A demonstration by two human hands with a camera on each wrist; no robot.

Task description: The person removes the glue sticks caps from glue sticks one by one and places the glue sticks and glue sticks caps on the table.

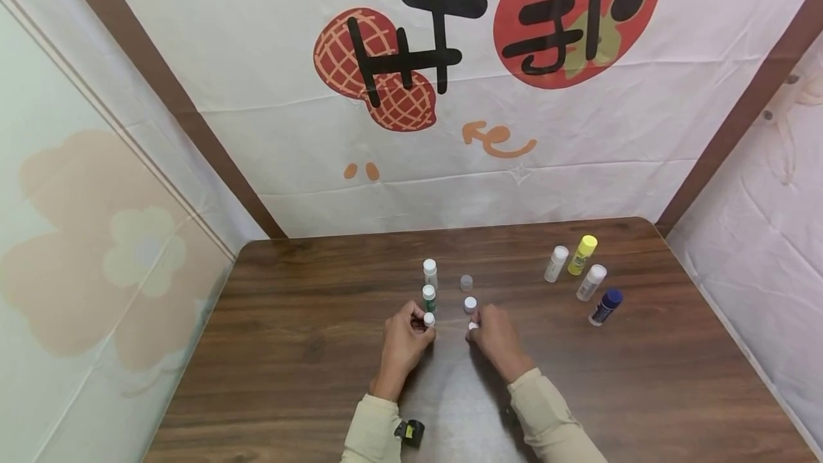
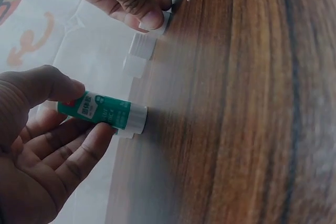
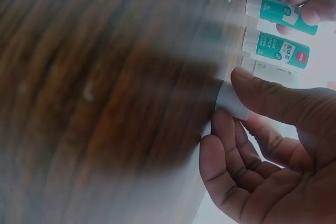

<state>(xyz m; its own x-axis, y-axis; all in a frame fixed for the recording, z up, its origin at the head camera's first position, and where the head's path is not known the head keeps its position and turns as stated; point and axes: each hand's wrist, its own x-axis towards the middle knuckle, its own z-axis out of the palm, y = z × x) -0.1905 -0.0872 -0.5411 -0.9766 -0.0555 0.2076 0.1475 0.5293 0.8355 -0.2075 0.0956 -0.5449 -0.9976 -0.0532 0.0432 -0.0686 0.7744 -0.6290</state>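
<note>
"What does the left hand (image 1: 400, 345) hold?"
"It pinches a green glue stick (image 2: 100, 109) on the worktop (image 1: 289, 334), roughly midway between the left and right edges."
"And the right hand (image 1: 499, 341)?"
"It pinches a white cap (image 3: 231, 100). Four other tubes (image 1: 591, 284) stand near the back right corner."

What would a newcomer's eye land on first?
Likely the bold red and black print on the white cloth behind the table. Next, the yellow tube and blue-capped tube toward the table's right. At centre, the left grip holds a green glue stick, the right grip a white cap.
</note>
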